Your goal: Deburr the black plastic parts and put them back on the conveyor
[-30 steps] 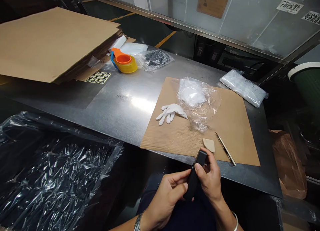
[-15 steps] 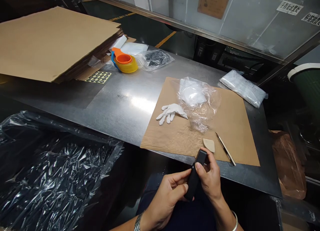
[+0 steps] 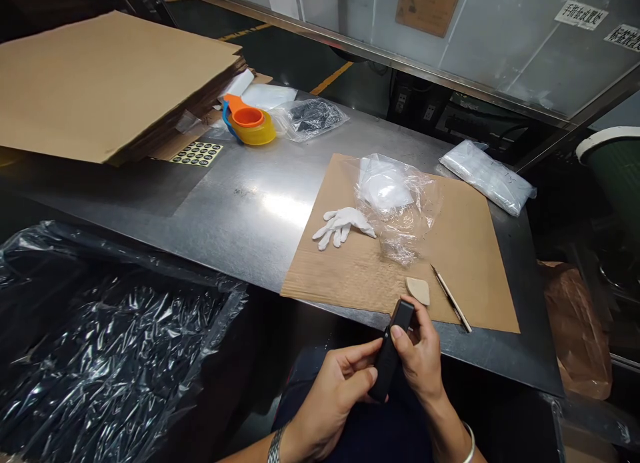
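Down at the near edge of the table (image 3: pixel 250 209), both hands are wrapped around a slim black device (image 3: pixel 391 348) held just off the table's rim, over the person's lap. The left hand (image 3: pixel 336 391) grips its lower end from the side, thumb and fingers pinching it; the right hand (image 3: pixel 423 356) clasps the upper part, thumb pressed flat on its face.

On the table right beyond the device lies a brown cardboard sheet (image 3: pixel 465 249). Resting on that sheet, closest to the hands, are a small beige wedge (image 3: pixel 418 290) and a thin pen-like tool (image 3: pixel 451 297) just beside it. Further back on the sheet sit a white glove (image 3: pixel 343 225) and a crumpled clear plastic bag (image 3: pixel 397 203), the glove touching the bag's edge.

Off the far corner of the sheet lies a sealed clear packet (image 3: pixel 487 176). Well away toward the table's far left are a tape dispenser (image 3: pixel 247 121) in orange and yellow, a sticker sheet (image 3: pixel 197 154), and a stack of flat cardboard (image 3: pixel 105 83). Below the table's left edge, black plastic film (image 3: pixel 100 356) is bunched up.
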Demonstrator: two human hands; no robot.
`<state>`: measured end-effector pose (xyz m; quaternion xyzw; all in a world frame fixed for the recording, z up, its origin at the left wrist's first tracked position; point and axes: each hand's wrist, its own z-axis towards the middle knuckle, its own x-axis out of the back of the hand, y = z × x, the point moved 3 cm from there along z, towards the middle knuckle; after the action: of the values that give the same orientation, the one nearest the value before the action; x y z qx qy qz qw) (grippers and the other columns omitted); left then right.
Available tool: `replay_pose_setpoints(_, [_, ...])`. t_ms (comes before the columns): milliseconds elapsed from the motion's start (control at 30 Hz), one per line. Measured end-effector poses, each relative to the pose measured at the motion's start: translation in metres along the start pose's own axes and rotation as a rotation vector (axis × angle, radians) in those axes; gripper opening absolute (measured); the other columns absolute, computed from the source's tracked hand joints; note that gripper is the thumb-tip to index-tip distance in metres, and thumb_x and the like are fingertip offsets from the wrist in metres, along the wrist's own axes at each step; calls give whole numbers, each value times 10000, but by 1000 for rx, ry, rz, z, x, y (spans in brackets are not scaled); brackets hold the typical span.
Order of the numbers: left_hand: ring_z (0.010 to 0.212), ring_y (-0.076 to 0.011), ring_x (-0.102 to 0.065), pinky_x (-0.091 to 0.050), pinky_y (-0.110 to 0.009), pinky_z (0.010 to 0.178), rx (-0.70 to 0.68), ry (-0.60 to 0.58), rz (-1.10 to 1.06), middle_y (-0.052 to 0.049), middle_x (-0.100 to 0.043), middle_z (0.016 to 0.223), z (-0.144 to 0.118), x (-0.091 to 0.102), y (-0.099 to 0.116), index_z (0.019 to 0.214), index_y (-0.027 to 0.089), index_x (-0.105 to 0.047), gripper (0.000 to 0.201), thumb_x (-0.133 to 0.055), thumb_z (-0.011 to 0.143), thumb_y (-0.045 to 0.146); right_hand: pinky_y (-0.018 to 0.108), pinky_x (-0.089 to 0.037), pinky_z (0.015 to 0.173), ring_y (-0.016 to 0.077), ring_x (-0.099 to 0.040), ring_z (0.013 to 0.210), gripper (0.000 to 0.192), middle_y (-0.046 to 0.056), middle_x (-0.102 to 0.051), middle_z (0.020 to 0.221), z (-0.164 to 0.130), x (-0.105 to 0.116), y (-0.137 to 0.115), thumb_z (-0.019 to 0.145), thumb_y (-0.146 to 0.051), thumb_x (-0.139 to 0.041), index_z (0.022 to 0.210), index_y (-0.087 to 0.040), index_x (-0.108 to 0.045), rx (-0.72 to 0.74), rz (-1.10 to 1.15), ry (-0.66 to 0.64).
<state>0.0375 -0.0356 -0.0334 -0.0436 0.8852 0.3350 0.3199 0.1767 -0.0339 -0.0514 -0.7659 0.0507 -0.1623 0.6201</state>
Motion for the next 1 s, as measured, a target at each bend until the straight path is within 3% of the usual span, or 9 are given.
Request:
replay_pose_setpoints(467, [692,-139,-535,-506,-295,633,-21,-17,48,-80,-679,871,-1,-1,-3,1114,179,-635,418,-655,704,260,220,-379,496,104,-409,562,491,-18,-476,744,-3,-1,1,728,-399,-616,1160,-212,-474,12,-40,-3])
replay_pose_setpoints(1000, [808,-196,-574,-494,-304,661,-20,-29,45,-101,-677,939,-2,-1,-2,1134,183,-621,462,-688,694,306,230,-414,584,126,-474,677,493,3,-511,832,-1,0,3,737,-428,-609,1153,-203,-468,-3,20,-7])
